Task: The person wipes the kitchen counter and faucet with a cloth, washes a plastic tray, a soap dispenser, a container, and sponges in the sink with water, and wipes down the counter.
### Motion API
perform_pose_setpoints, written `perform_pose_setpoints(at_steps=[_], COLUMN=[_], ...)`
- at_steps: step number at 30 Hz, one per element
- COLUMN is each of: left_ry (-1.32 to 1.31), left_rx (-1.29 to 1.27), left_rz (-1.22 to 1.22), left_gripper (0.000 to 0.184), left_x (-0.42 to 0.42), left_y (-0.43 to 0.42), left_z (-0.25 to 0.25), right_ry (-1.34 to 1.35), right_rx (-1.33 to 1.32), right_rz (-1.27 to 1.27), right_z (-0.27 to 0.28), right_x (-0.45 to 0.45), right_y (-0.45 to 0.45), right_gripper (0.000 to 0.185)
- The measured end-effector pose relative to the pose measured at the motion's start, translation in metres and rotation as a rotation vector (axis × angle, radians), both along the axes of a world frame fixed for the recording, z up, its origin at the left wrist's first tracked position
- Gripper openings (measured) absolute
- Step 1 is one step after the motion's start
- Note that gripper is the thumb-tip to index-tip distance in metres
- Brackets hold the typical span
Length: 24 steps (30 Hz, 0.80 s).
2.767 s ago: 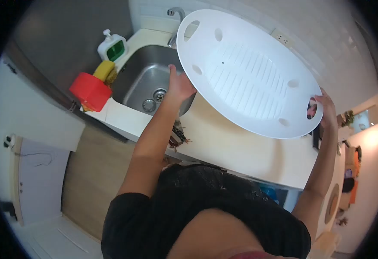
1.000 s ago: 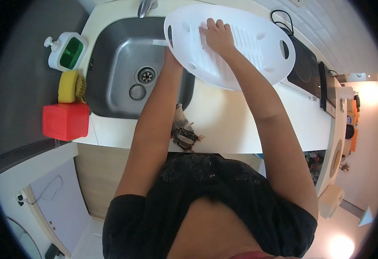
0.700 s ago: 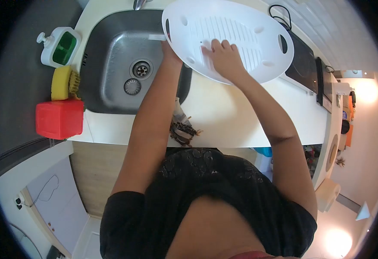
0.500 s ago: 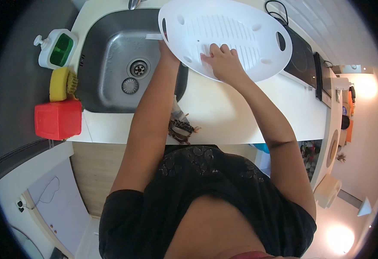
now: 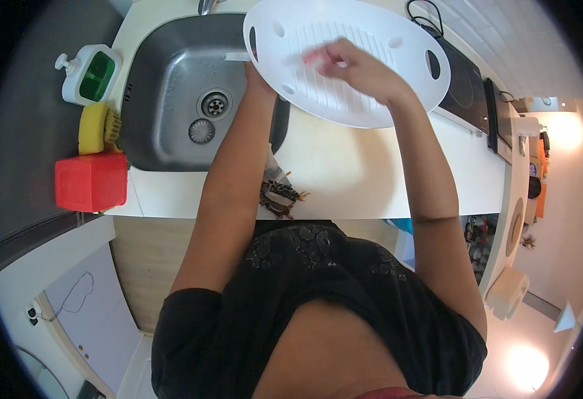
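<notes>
- The oval white plastic tray (image 5: 364, 83) is over the countertop (image 5: 344, 163), its left end overlapping the edge of the steel sink (image 5: 171, 133). Grooves run across its middle, and each end has a handle opening.
- The left hand (image 5: 258, 76) is at the tray's left end, partly under the rim. Most of its fingers are hidden there, so how far they close cannot be told; a little skin shows through the handle opening.
- The right hand (image 5: 358, 66) is above the grooved middle of the tray, palm turned partly sideways. Its fingers are loosely bent and apart, blurred at the tips, with nothing visible in them; whether they touch the surface cannot be told.
- A short white strip (image 5: 237, 57) sticks out beside the left end, over the sink.
- Inside the sink are the drain (image 5: 215, 104) and, just beside it, a round metal strainer (image 5: 201, 131).
- Along the sink's left side are a white soap dispenser (image 5: 85, 78) with a green front, a yellow sponge (image 5: 92, 128) next to a bristly brush (image 5: 112, 126), and a red container (image 5: 92, 182).
- A fringed cloth (image 5: 278, 189) lies at the front edge of the countertop, near the left forearm.
- A black cooktop (image 5: 463, 86) is just beyond the tray's right end, with a looped black cable (image 5: 441, 20) near its back.
</notes>
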<state>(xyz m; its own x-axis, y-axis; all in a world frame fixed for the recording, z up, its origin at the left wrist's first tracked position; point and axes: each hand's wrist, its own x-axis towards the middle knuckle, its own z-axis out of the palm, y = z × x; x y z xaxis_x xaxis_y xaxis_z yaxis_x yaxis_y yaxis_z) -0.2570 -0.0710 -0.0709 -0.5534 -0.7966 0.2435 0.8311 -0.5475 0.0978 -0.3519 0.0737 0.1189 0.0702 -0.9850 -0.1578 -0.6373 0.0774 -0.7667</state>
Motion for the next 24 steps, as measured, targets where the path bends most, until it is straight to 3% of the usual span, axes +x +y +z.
perform_pose_setpoints(at_steps=[1,2,4,6,7,9,10,12,14,16,20,24], left_ry=[-0.212,-0.433,-0.389,-0.192,-0.149,-0.104,-0.101,-0.097,-0.094,-0.104,-0.102,-0.266], left_rx=[-0.165,-0.314,-0.263,-0.120,-0.089,-0.066,-0.064,-0.066,-0.073,-0.082,-0.222,-0.260], left_rz=[0.128,0.260,0.182,-0.035,-0.097,-0.181,-0.205,-0.234,-0.255,-0.273,-0.208,-0.135], left_gripper=[0.050,0.051,0.051,0.051,0.051,0.051,0.051,0.051,0.051,0.051,0.051,0.052], left_x=[0.000,-0.001,0.006,0.020,0.028,0.035,0.037,0.042,0.041,0.035,0.023,0.001], left_y=[-0.001,-0.003,0.004,0.022,0.028,0.038,0.041,0.041,0.036,0.029,0.026,0.012], left_z=[-0.003,-0.007,-0.001,0.011,0.011,0.018,0.018,0.019,0.024,0.028,0.039,0.062], right_ry=[-0.121,-0.075,-0.075,0.175,0.299,0.385,0.391,0.330,0.317,0.316,0.677,0.603], right_rx=[-0.134,-0.272,-0.597,-0.882,-0.899,-0.595,-0.602,-0.864,-0.556,-0.349,-0.362,-0.432], right_rz=[-0.069,-0.019,0.038,-0.032,-0.053,0.121,0.104,0.224,0.277,0.272,-0.177,-0.303], right_z=[0.006,0.016,0.015,0.022,0.025,0.035,0.027,0.002,0.014,-0.003,-0.045,-0.080], right_x=[0.015,0.028,0.062,0.107,0.125,0.143,0.141,0.131,0.097,0.045,-0.009,-0.047], right_y=[-0.009,-0.021,-0.052,-0.054,-0.053,-0.041,-0.033,-0.012,0.025,0.059,0.122,0.125], right_gripper=[0.015,0.018,0.026,0.026,0.023,0.019,0.019,0.045,0.068,0.068,0.059,0.064])
